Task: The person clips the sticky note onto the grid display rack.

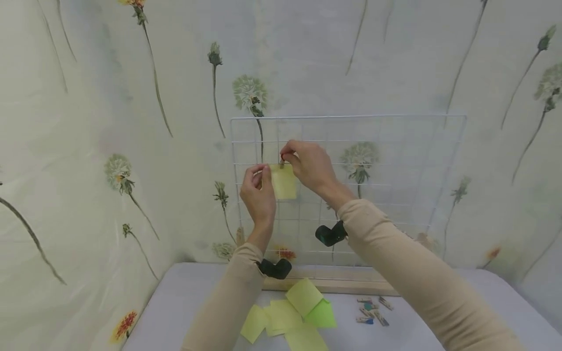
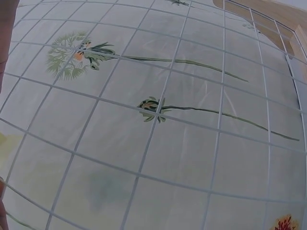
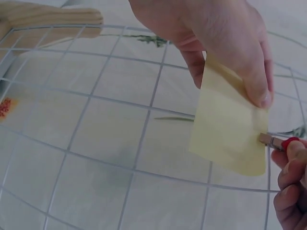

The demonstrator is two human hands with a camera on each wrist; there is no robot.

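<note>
A pale yellow paper note hangs against a white wire grid, near its upper left part. My left hand pinches the note's upper left corner between thumb and fingers. My right hand grips a small wooden clothespin with a red decoration by its tail end. The pin's jaws sit at the note's top edge, beside a grid wire. In the right wrist view, the note's lower part spreads flat in front of the wires. The left wrist view mostly shows bare grid, with bits of the hand at its left edge.
The grid stands upright in a wooden base on a white-covered table. Yellow and green notes lie in a loose pile in front. Several small clothespins are scattered to their right. Behind hangs a flower-printed cloth.
</note>
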